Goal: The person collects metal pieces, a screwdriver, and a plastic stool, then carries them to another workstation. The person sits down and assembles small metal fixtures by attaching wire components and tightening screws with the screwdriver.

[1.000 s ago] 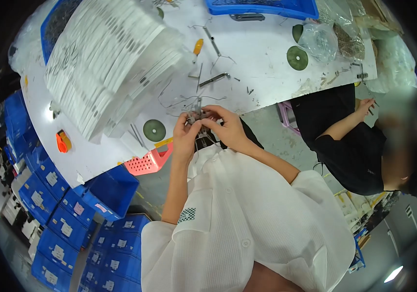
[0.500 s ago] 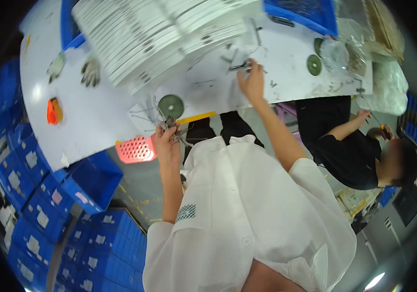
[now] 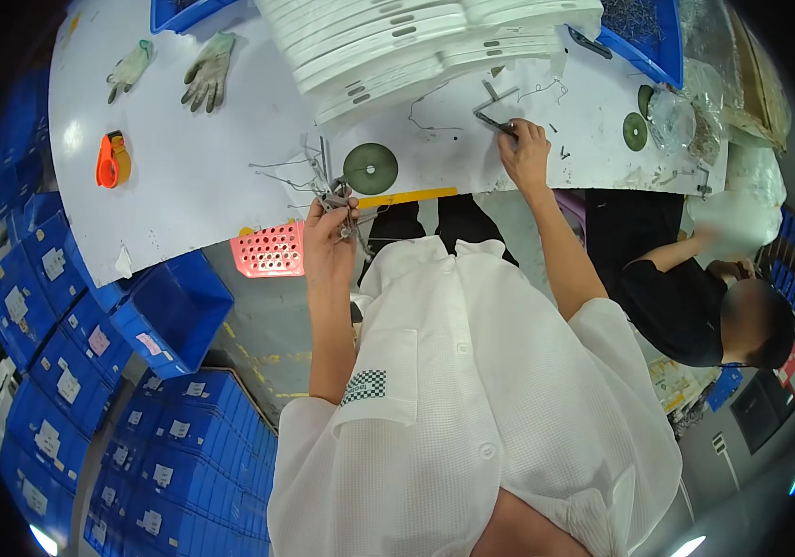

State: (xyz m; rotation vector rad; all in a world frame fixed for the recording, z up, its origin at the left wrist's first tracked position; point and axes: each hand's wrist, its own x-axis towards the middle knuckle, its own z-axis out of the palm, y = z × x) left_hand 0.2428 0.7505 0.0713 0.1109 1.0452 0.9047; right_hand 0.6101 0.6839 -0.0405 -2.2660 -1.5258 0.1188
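Observation:
At the table's near edge my left hand (image 3: 330, 238) is closed around a bunch of thin grey metal wire parts (image 3: 334, 197). Their bent ends stick out to the left and upward over the tabletop. Just right of this bunch lies a round green disc (image 3: 370, 169) with a hole in its centre. Farther right, my right hand (image 3: 527, 153) pinches the end of a dark bent metal piece (image 3: 492, 119) at the table surface. Its exact kind is too small to make out. Loose bent wires (image 3: 430, 116) lie to the left of that hand.
White panels (image 3: 388, 56) are stacked at the back. Gloves (image 3: 207, 72) and an orange tape dispenser (image 3: 112, 161) lie left. A blue bin (image 3: 643, 46) of wire parts stands back right. A pink basket (image 3: 269, 251) is below the edge. A person in black (image 3: 671, 302) sits right.
The view has shifted, moving the table contents up and sideways. My left hand still grips the wire bunch. My right hand stays at the dark metal piece, now seen more clearly.

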